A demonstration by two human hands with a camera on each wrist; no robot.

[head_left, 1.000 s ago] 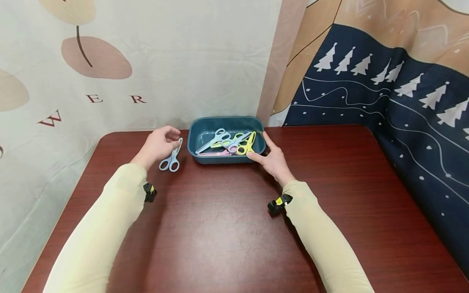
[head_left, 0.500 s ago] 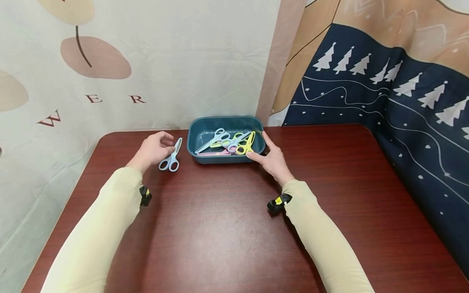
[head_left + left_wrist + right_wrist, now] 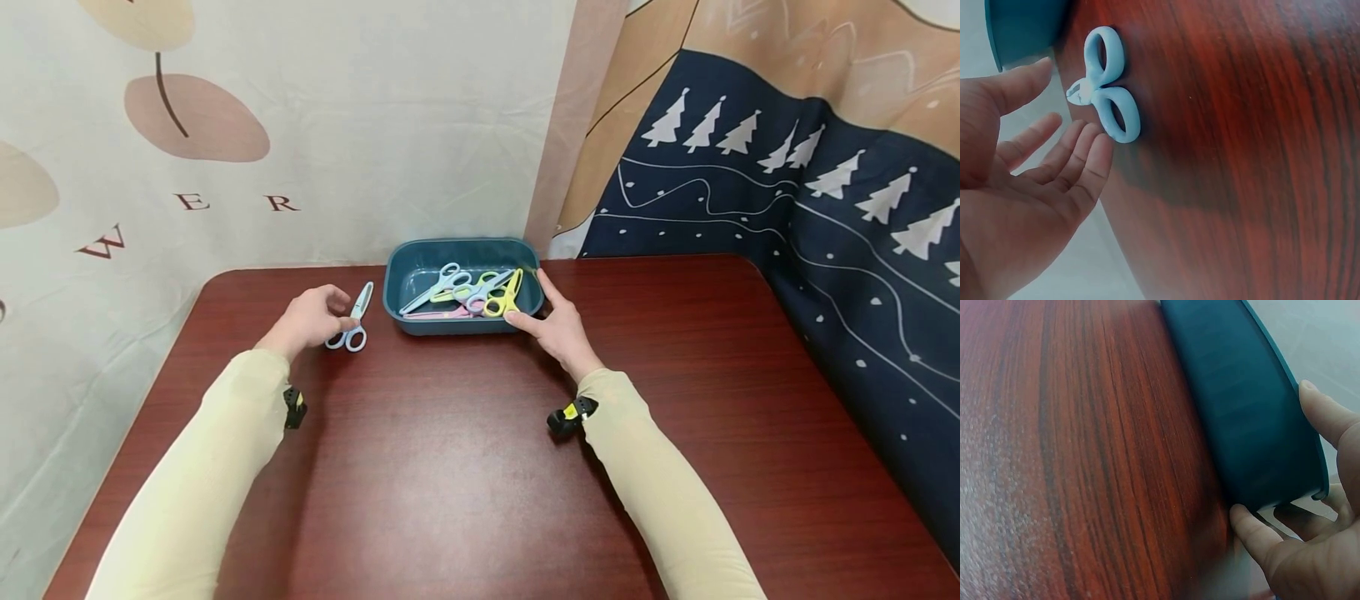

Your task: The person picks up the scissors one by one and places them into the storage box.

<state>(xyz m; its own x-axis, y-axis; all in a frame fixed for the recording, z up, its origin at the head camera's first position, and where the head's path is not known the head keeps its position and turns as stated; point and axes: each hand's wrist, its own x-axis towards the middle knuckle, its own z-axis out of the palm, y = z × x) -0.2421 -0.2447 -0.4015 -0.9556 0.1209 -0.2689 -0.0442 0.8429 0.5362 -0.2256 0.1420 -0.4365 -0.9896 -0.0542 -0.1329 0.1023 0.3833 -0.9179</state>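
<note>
Light blue scissors (image 3: 363,302) lie on the table left of a dark teal plastic box (image 3: 457,328). My left hand (image 3: 306,318) hovers beside their finger loops, thumb and fingers apart; the left wrist view shows nothing between them. My right hand (image 3: 561,335) holds the box by its right end. Its thumb (image 3: 1319,406) is on the rim and the other fingers reach around the end wall. Several scissors lie in the box: pale blue scissors (image 3: 430,292), yellow scissors (image 3: 513,292) on the right, and pink scissors (image 3: 442,315) along the front, partly covered.
The dark red wooden table (image 3: 450,467) has rounded far corners. A pale curtain (image 3: 390,125) hangs directly behind the box. Dark blue cloth with white trees (image 3: 712,192) hangs along the back right and right side.
My left hand has drawn back a little to the left and lowered toward the finger loops of the loose scissors. The right hand and the box have stayed put.
</note>
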